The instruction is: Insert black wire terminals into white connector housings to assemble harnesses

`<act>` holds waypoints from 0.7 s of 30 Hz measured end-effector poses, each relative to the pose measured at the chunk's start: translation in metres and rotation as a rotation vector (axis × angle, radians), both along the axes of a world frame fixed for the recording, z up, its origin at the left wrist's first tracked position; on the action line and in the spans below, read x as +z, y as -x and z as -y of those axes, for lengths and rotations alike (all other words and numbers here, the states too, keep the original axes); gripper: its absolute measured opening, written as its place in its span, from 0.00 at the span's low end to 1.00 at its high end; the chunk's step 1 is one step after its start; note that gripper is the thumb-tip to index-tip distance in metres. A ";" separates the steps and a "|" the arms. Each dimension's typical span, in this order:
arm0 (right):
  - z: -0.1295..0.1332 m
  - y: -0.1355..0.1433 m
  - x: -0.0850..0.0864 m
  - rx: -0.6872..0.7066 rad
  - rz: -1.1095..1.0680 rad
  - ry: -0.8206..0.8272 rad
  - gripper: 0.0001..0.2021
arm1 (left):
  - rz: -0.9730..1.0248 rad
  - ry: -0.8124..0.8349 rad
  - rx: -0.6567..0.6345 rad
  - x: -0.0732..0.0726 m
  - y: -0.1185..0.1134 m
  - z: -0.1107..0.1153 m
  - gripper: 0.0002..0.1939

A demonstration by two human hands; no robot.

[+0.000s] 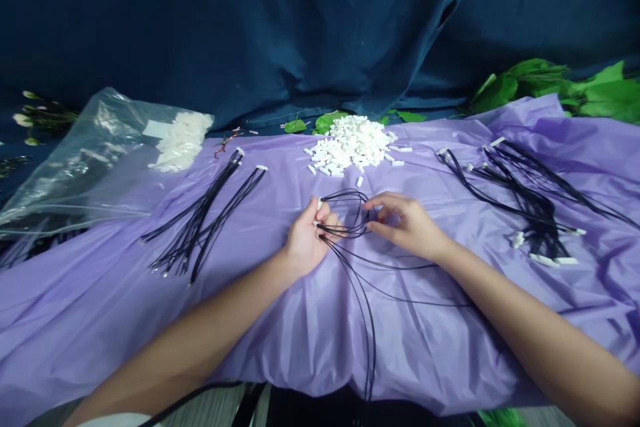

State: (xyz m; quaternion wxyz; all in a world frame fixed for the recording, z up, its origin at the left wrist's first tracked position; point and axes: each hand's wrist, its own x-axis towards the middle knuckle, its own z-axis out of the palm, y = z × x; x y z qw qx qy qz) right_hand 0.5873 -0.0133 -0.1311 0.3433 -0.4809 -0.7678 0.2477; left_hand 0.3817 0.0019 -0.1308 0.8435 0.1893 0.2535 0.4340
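Observation:
My left hand is closed around white plastic connectors between thumb and fingers. Thin black wires run out of these connectors. Some bend round in a loop to the right, while others trail down past the cloth's front edge and off under my right forearm. At the bend of the loop is my right hand, its thumb and index finger curved and a little apart, the tips at the wires. Whether they touch them I cannot tell. Just beyond both hands lies a pile of small white connector housings.
Bundles of black wires with white connectors lie at left and at right on the purple cloth. A clear plastic bag with white pieces rests at the far left. Green leaves and a dark blue curtain are behind.

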 end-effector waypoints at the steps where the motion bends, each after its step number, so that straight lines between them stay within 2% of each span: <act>1: -0.001 0.001 -0.001 0.003 0.018 -0.010 0.12 | 0.017 0.010 -0.012 0.000 0.000 0.000 0.23; 5: -0.004 0.007 -0.007 0.046 0.119 -0.032 0.13 | 0.033 0.051 -0.019 0.000 -0.001 -0.001 0.22; 8: -0.007 0.013 -0.011 0.020 0.243 -0.072 0.13 | -0.024 0.082 -0.025 0.003 -0.002 -0.002 0.21; 11: -0.010 0.015 -0.012 -0.022 0.372 -0.123 0.13 | -0.069 0.071 -0.037 0.003 -0.002 -0.003 0.21; 13: -0.010 0.011 -0.009 0.015 0.400 -0.158 0.13 | -0.083 0.057 -0.026 0.002 -0.001 -0.004 0.21; 16: -0.007 -0.001 0.001 0.087 0.295 -0.235 0.10 | -0.100 0.062 -0.010 -0.001 0.001 -0.006 0.21; 19: 0.004 -0.009 0.020 0.055 0.134 -0.338 0.07 | -0.097 0.071 -0.008 -0.002 0.002 -0.006 0.20; 21: 0.014 -0.005 0.032 0.090 0.074 -0.307 0.06 | -0.092 0.073 -0.010 -0.001 0.001 -0.005 0.20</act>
